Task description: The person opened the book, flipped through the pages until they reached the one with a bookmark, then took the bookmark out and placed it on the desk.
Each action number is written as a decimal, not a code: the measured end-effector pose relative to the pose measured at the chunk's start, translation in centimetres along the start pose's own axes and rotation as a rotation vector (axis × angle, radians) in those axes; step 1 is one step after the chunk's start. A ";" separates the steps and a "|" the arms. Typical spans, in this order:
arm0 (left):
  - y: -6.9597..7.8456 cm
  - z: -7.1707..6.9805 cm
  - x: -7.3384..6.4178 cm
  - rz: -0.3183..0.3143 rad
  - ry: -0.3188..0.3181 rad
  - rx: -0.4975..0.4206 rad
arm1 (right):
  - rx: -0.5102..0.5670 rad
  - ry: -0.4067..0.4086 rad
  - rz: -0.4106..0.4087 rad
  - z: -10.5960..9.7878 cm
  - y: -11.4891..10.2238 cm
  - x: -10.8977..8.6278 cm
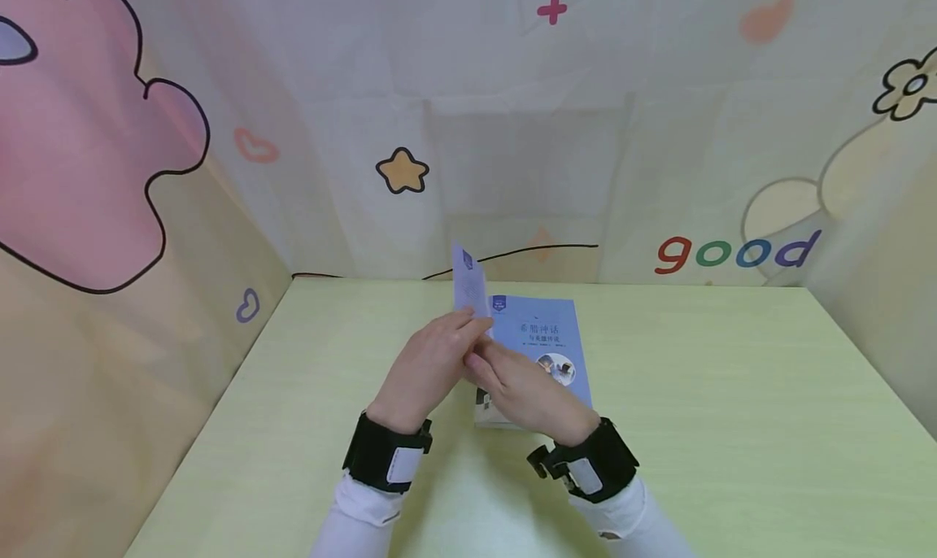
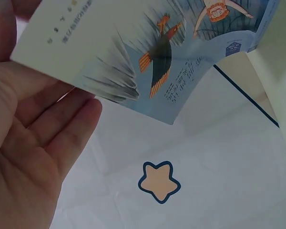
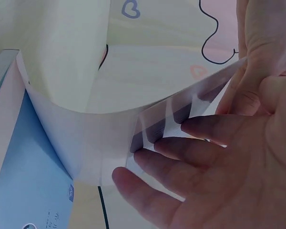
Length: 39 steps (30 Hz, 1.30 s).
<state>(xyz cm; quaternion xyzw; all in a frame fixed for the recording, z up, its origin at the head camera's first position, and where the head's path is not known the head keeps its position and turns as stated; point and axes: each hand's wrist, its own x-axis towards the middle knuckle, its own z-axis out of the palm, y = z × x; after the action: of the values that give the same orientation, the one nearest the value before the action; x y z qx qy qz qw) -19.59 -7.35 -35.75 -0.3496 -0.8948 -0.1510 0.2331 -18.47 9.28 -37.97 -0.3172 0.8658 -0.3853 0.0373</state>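
Observation:
A blue book [image 1: 542, 318] with a round picture and printed title lies on the table. From its left side rises a thin, bent cover sheet [image 1: 468, 281]. Its illustrated face, with a bird and a figure, shows in the left wrist view, and a pale face in the right wrist view. My left hand [image 1: 432, 363] grips the sheet's free edge. Crossing under it, my right hand [image 1: 538, 391] has its fingers [image 3: 167, 167] extended and spread against the sheet. It covers the book's lower left part. Where the hands overlap, some fingertips are hidden.
The pale green table [image 1: 732, 395] stretches out on both sides of the book. Behind it hangs a printed cloth backdrop [image 1: 512, 167] with a star and the word "good". Both wrists wear black straps [image 1: 384, 452] over white sleeves.

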 end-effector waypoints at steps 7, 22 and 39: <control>0.3 -0.1 -0.3 -0.029 -0.045 0.030 | 0.024 -0.008 0.034 0.6 0.3 0.5; 0.5 0.9 -0.4 -0.135 -0.191 -0.069 | 0.080 -0.022 0.047 1.4 0.6 0.6; 0.2 2.5 -0.2 -0.200 -0.254 -0.212 | 0.093 -0.027 0.054 1.6 1.9 0.6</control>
<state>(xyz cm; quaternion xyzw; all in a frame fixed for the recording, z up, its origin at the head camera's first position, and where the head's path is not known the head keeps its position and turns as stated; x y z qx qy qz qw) -20.09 -6.22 -37.95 -0.2978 -0.9263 -0.2217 0.0638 -19.45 8.80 -40.27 -0.2966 0.8548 -0.4194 0.0741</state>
